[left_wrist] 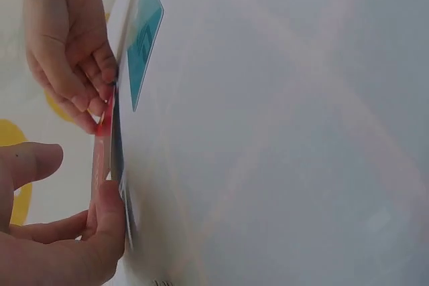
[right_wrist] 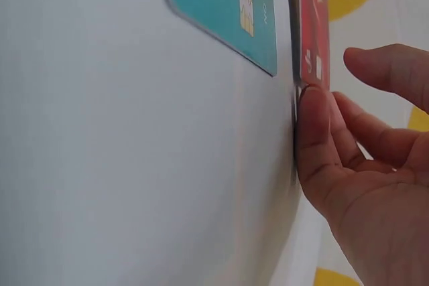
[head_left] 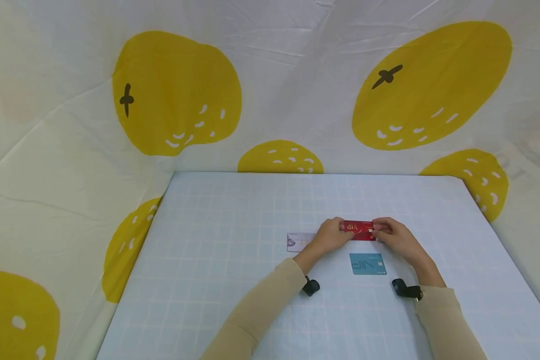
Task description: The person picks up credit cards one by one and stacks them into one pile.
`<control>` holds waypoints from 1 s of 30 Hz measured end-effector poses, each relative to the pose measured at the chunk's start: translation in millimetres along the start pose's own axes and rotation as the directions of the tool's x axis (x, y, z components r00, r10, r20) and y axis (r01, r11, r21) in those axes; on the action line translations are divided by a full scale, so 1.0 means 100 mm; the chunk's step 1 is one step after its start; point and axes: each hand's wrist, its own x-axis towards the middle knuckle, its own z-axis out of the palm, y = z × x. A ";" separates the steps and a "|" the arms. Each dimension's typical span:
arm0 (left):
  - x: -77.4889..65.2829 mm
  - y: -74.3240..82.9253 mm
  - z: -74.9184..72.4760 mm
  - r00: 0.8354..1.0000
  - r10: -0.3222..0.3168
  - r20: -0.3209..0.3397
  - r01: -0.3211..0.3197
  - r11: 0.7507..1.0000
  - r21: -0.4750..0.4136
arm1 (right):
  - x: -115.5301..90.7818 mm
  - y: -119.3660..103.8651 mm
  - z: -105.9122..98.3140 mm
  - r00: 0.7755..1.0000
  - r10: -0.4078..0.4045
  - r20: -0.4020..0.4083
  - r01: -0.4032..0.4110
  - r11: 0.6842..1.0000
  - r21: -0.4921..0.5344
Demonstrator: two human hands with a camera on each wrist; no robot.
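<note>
A red VIP card (head_left: pixel 359 230) is between my two hands, near the table's right half. My left hand (head_left: pixel 330 236) holds its left end with the fingertips. The fingers of my right hand (head_left: pixel 396 239) hold the right end, by the chip; the right wrist view shows those fingertips (right_wrist: pixel 315 115) at the card's corner. In front of the red card lies a teal card (head_left: pixel 368 264) with a chip, flat on the table. A pale card (head_left: pixel 299 242) with a dark emblem lies to the left, partly hidden by my left hand.
The table (head_left: pixel 216 225) has a pale cloth with a faint grid. Behind and beside it hangs a white sheet with yellow fruit prints (head_left: pixel 175 90). Black wrist cameras (head_left: pixel 312 286) sit at both of my beige sleeves (head_left: pixel 261 305).
</note>
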 end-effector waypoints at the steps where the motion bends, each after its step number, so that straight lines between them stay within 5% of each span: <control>1: 0.00 0.00 0.00 1.000 0.006 -0.004 -0.006 1.000 -0.003 | 0.00 -0.01 0.00 1.000 -0.001 -0.001 0.001 1.000 0.006; 12: -0.07 -0.04 -0.18 1.000 0.029 -0.010 -0.029 0.999 -0.029 | -0.08 -0.12 0.04 1.000 -0.028 -0.014 0.029 0.996 0.087; 30: -0.34 -0.39 -0.71 0.988 0.145 -0.057 -0.152 0.979 -0.138 | -0.05 -0.45 0.32 0.990 -0.140 -0.004 0.136 0.955 0.263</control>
